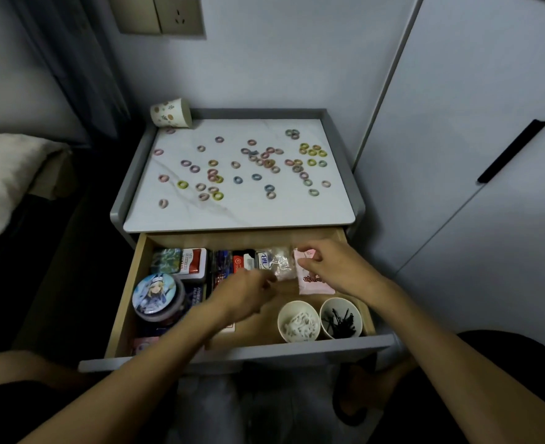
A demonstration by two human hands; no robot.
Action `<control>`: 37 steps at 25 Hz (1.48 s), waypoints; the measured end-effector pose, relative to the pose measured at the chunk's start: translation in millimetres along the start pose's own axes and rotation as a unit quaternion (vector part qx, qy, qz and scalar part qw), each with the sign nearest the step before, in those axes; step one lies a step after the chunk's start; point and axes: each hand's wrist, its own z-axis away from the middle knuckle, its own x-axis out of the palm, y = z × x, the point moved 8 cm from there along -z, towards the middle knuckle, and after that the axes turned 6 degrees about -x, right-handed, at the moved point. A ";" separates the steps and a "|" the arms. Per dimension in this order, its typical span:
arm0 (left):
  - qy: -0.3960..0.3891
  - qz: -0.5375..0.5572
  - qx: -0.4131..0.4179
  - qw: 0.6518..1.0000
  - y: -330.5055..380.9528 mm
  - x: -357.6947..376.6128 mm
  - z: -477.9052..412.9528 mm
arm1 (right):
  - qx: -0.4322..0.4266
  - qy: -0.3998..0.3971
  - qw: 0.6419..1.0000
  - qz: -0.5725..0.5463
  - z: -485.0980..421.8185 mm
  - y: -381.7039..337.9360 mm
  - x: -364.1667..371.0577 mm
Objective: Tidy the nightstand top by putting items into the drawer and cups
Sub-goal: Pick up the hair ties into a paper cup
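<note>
Right hand point(335, 270) is pinching a pink printed packet point(316, 282) inside the open wooden drawer point(126, 299); left hand's point(248, 291) grip is unclear; small colourful hair rings point(267, 163) are lying unsorted at twelve o'clock

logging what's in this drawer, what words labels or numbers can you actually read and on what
"iiB", as best it reads, on the small white box in the drawer.
Pink packet: dark print, too blurred to read.
Red and white box, round badge: print too small to read.

Right hand point(338, 267) on pink packet point(314, 282), left hand point(242, 293) nearby, inside open drawer point(127, 293)
</note>
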 end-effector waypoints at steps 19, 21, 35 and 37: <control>0.360 0.051 -0.159 0.918 -156.6 -277.6 -8.3 | -0.091 0.052 0.989 -0.106 -355.1 -185.7 -6.8; 0.371 0.059 -0.153 0.914 -158.6 -284.9 -7.8 | -0.079 0.053 0.988 -0.123 -384.0 -183.8 1.6; 0.356 0.111 -0.027 0.928 -95.9 -265.2 -22.3 | -0.216 0.105 0.956 -0.167 -229.3 -193.1 -45.8; 0.307 0.130 0.010 0.943 -72.7 -245.3 -28.3 | -0.205 0.051 0.959 -0.187 -183.4 -182.9 -39.9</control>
